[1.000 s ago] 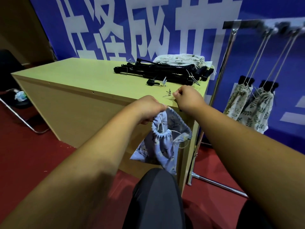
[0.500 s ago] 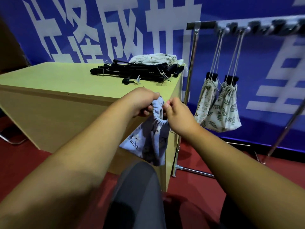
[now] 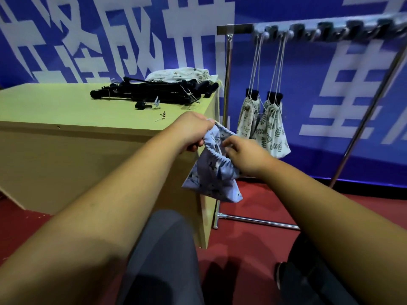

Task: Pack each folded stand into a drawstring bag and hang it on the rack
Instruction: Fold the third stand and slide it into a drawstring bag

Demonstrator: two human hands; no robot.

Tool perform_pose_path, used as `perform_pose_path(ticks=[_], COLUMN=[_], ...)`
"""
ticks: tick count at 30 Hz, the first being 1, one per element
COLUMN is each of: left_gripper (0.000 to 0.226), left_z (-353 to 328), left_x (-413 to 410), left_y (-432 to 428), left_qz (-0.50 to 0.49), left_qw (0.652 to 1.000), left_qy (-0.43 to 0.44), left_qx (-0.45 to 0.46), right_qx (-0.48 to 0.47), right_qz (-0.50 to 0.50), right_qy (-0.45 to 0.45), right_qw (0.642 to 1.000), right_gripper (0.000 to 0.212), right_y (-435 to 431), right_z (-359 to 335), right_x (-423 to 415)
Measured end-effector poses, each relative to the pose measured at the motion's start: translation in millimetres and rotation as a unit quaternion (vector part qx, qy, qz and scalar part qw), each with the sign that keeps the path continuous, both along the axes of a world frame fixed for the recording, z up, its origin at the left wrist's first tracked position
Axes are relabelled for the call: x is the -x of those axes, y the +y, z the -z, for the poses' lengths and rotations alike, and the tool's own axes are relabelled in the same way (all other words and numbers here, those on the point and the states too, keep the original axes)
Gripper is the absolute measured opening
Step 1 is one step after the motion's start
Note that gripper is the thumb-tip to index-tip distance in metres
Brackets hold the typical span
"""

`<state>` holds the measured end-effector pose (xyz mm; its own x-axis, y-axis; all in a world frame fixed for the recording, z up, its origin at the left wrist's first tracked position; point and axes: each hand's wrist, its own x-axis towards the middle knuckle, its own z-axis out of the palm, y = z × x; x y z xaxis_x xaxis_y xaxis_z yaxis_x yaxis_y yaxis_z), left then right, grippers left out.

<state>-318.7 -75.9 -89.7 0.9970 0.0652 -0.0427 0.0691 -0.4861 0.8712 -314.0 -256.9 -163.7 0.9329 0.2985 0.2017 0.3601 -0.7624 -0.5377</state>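
Blue flowery bag (image 3: 212,172) held up by two hands next to a wooden table (image 3: 66,119)
Wood makes up the table on the left, with a heap of black folded stands (image 3: 154,93) at its far end and a pile of pale cloth bags (image 3: 180,74) just behind them. The left hand (image 3: 193,130) has its fingers curled tight on the left side of the blue bag's puckered rim. The bag hangs in the air by the table's right corner, between both hands. The right hand (image 3: 244,155) pinches the rim's right side. Further right stands the metal rack (image 3: 227,73), and two leafy bags (image 3: 272,130) hang from its hooks by their strings, touching each other
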Motion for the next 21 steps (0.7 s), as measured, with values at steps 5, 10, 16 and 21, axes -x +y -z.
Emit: perform_pose_path(ticks=[5,10,16,21], left_gripper=[0.023,0.023,0.033,0.029], left_z=[4.8,7.8,14.1,46.0], left_x=[-3.9,-8.1,-10.8,-2.1], left_y=[-5.3,-3.2,2.0,-15.6], left_qz=[-0.013,-0.02,0.026,0.085], left_qw=[0.998,0.981,0.969,0.949], left_qy=[-0.018,-0.057,0.002,0.062], left_qx=[-0.059,-0.186,-0.245,-0.297], right_qx=[0.099,0.157,0.175,0.188], right_qz=[0.013,0.033,0.041,0.033], right_qy=[-0.003,0.002,0.039,0.089], right_qw=[0.995,0.987,0.983,0.978], right_gripper=[0.032,0.033,0.029,0.028], right_y=[-15.3,-22.9,-25.0,-31.0], right_z=[-21.8,-34.4,-33.5,1.8], right_x=[-1.3,-6.2,-13.4,-14.8])
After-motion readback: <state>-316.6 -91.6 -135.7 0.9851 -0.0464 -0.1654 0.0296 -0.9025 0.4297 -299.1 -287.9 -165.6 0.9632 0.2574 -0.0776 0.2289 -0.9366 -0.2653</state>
